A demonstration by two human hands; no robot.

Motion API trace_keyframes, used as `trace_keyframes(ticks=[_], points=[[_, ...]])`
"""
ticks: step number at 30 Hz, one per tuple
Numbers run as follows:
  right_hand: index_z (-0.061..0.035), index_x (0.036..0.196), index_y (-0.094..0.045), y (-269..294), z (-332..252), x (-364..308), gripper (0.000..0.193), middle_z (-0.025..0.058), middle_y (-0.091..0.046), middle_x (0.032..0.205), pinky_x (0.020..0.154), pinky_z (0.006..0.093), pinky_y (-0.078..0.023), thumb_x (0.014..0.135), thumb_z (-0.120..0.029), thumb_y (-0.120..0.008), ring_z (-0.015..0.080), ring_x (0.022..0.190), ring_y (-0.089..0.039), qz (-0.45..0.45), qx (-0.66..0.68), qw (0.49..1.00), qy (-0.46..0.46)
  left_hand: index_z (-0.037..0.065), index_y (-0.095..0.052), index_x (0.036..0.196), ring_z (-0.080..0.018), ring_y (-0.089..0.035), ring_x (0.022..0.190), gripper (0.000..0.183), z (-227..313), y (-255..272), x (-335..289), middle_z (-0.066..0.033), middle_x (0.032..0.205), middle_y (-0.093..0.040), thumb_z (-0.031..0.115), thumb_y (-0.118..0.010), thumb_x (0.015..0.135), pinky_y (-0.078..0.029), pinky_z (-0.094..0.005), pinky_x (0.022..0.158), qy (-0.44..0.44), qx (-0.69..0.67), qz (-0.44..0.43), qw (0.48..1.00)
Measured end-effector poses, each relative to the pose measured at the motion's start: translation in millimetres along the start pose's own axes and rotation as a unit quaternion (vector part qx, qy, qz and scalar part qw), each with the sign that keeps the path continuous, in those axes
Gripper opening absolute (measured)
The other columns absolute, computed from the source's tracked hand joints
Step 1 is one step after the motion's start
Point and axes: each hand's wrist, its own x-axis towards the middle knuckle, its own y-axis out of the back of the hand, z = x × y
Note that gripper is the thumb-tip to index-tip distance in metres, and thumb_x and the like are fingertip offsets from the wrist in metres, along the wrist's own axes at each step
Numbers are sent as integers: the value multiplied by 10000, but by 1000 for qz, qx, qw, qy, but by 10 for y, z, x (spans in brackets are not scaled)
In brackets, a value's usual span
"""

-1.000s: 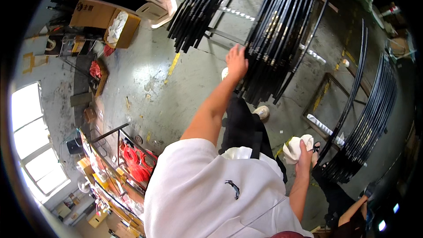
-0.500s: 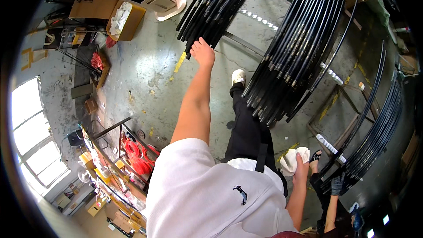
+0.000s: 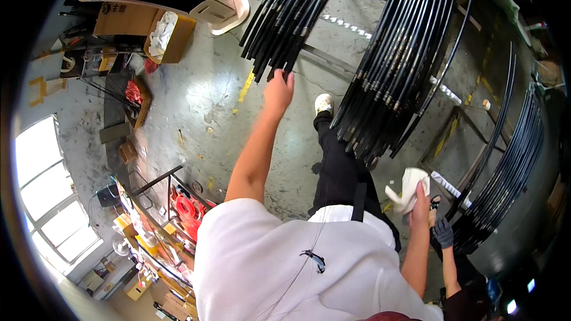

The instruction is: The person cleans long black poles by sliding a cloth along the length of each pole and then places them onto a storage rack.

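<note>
My left hand (image 3: 278, 91) reaches to the near ends of a bundle of slim black rods (image 3: 292, 19). Its fingers are closed around a rod's end; part of the grip is hidden by the hand. On the right side my right hand (image 3: 420, 207) grips a crumpled white cloth (image 3: 411, 189), with a loose corner sticking out to the left. A larger bundle of black rods (image 3: 399, 59) lies between my two hands, farther off, its ends pointing toward me.
At the right, a co-worker's gloved hand (image 3: 443, 233) is beside another stack of rods (image 3: 504, 184). Metal rack bars (image 3: 327, 59) with white notched strips carry the rods. A cardboard box (image 3: 178, 38) stands far left; red coiled hoses (image 3: 188, 209) sit on a cluttered bench.
My left hand has drawn slightly nearer to me at the rod ends. My right hand has moved up and right with the cloth, which has changed shape. The co-worker's gloved hand has shifted.
</note>
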Motion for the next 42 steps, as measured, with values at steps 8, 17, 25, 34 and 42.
trace_keyframes(ticks=[8,17,25,34,42], points=[[52,1220,-456,-557,-456,-253,417,123,-529,1196,926,319,-410,872,-176,-468,208,1076,-529,-294,93,951,-3,6,-468,1093,-392,-596,773,312,1317,790,-1965,-232,873,-599,201,-559,867,-466,-418,649,-34,-271,-87,958],[-96,925,-577,-1241,-506,-746,236,-21,-561,815,591,258,-406,839,-307,-637,85,683,-502,-200,194,935,220,-22,-479,1022,-446,-560,709,271,1964,1118,-2880,-235,834,-601,158,-559,835,-437,-479,590,-230,-119,-64,964],[-68,694,-550,-496,-1119,-258,463,-4,-492,613,489,284,-368,791,-515,-619,118,528,-455,-34,248,945,209,50,-530,807,-401,-560,609,258,1295,1361,-3505,-190,660,-573,297,-601,822,-441,-475,539,-117,-6,-213,970],[-138,644,-461,781,-2092,-128,442,-34,-398,556,440,273,-374,755,-516,-662,96,467,-402,34,340,898,276,112,-672,911,-349,-627,845,275,-946,1688,-3981,-163,869,-654,336,-584,780,-497,-443,717,101,300,-284,905],[-126,791,-541,1947,-3116,-273,305,24,-575,735,602,344,-506,783,-399,-675,174,657,-583,-119,359,845,377,37,-663,939,-363,-607,932,407,-2231,2554,-4141,-207,920,-641,391,-563,765,-492,-443,763,171,363,-358,843]])
